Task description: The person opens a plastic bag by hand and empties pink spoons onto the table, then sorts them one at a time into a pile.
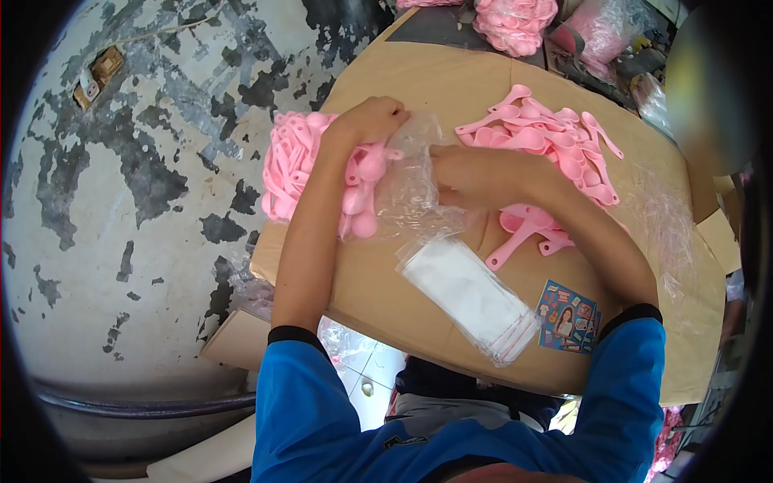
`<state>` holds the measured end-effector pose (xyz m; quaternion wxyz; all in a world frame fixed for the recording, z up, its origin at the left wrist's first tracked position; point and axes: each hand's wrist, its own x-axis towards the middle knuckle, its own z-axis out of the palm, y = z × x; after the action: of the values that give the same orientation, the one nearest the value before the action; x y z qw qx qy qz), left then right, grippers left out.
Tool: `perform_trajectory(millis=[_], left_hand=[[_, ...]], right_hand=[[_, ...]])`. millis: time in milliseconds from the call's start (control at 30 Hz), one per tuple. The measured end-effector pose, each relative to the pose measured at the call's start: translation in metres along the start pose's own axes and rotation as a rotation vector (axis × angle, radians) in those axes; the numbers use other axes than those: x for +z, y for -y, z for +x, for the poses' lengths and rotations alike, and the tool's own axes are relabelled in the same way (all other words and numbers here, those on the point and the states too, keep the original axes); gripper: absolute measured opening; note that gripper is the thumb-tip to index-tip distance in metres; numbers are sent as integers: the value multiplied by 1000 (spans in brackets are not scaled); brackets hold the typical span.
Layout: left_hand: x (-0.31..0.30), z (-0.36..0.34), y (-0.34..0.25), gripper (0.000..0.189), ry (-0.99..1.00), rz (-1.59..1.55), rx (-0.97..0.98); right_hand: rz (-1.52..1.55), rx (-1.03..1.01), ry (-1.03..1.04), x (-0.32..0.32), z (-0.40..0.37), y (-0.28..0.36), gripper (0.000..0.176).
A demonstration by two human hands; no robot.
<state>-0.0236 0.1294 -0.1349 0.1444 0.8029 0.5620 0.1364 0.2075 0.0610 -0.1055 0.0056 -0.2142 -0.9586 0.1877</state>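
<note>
Blue shirt (483, 447), right hand (475, 178) against clear plastic (407, 189)

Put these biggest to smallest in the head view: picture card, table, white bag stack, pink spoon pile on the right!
1. Table
2. Pink spoon pile on the right
3. White bag stack
4. Picture card
</note>
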Motion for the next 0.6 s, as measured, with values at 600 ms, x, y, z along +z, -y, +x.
perform_trajectory(millis=[600], left_hand=[[-81,-79,68,87,-87,-27,-703]], right_hand=[[-284,-110,-102,7,-62,-18,24]])
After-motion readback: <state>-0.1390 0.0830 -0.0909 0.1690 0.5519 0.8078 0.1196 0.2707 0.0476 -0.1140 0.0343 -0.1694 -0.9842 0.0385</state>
